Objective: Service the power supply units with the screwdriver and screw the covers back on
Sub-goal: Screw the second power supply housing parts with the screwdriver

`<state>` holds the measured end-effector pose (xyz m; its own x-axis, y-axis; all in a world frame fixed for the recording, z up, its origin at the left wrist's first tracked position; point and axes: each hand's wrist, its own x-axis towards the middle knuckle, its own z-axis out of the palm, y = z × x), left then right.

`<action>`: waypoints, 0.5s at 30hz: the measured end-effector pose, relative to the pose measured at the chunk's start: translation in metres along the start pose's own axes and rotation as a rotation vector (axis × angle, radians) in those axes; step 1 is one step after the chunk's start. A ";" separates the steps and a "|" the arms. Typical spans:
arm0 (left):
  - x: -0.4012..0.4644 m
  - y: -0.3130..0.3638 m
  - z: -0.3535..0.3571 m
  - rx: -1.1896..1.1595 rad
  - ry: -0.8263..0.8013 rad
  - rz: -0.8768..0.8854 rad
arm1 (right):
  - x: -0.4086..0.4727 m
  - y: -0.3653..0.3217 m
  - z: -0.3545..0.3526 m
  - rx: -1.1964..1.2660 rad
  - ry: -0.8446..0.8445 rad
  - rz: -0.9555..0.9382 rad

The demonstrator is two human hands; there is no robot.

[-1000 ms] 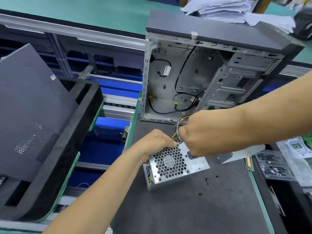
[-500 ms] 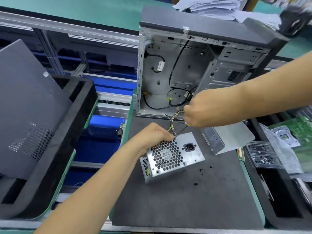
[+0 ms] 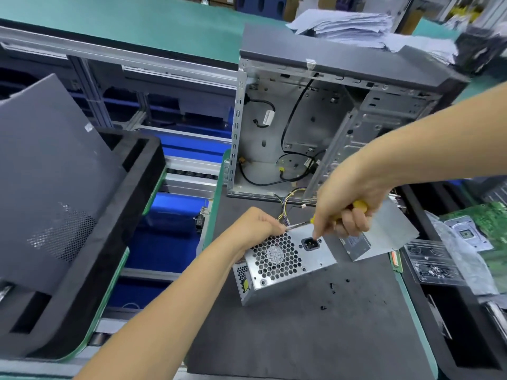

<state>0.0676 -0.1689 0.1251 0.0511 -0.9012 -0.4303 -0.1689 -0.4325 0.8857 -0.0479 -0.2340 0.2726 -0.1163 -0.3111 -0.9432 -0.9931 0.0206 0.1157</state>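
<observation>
A silver power supply unit (image 3: 285, 263) with a honeycomb fan grille and a black socket stands tilted on the dark mat (image 3: 301, 338). My left hand (image 3: 258, 226) grips its upper left corner, next to the coloured wire bundle (image 3: 285, 207). My right hand (image 3: 348, 204) holds a yellow-handled screwdriver (image 3: 359, 206), whose shaft points left towards the unit's top edge near my left fingers. My right index finger reaches down to the socket. A bent silver cover (image 3: 384, 234) lies just right of the unit.
An open computer case (image 3: 329, 119) with loose black cables stands behind the mat. Several small black screws (image 3: 333, 287) lie on the mat to the unit's right. A dark panel in black foam (image 3: 55, 187) sits at left. A circuit board (image 3: 482, 223) and plastic trays lie at right.
My right hand has dropped lower, towards the unit, and the screwdriver's yellow handle now shows in it, its shaft reaching to my left fingers. My left hand keeps its hold.
</observation>
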 end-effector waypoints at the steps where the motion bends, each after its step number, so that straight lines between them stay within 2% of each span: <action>1: 0.000 0.000 -0.001 0.004 -0.005 -0.005 | 0.003 0.003 0.000 -0.200 0.131 -0.077; 3: 0.001 0.000 -0.001 0.004 -0.019 -0.010 | -0.001 0.009 -0.003 -0.734 0.485 -0.259; 5: 0.002 -0.001 0.000 0.005 -0.037 -0.012 | -0.006 0.016 -0.007 -1.440 0.853 -0.525; 6: 0.002 -0.001 0.001 0.008 -0.047 -0.015 | -0.007 0.018 -0.006 -1.789 0.968 -0.615; 7: 0.001 -0.002 0.002 0.008 -0.053 -0.018 | -0.012 0.019 0.000 -1.990 0.991 -0.601; 8: 0.001 -0.003 0.003 0.003 -0.052 -0.019 | -0.019 0.017 0.005 -2.077 0.967 -0.563; 10: 0.001 -0.005 0.003 -0.014 -0.047 -0.019 | -0.018 0.017 0.006 -2.047 0.926 -0.503; 12: 0.001 -0.005 0.001 -0.026 -0.043 -0.022 | -0.015 0.022 -0.006 -1.902 1.047 -0.592; 14: 0.001 -0.004 -0.001 -0.024 -0.057 -0.021 | -0.017 0.027 -0.008 -1.849 1.191 -0.572; 15: 0.002 -0.004 -0.001 -0.020 -0.062 -0.018 | -0.017 0.030 -0.006 -1.819 1.188 -0.562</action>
<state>0.0696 -0.1690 0.1212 -0.0069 -0.8901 -0.4556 -0.1485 -0.4497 0.8808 -0.0756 -0.2344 0.2938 0.8361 -0.2367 -0.4949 0.2394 -0.6543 0.7173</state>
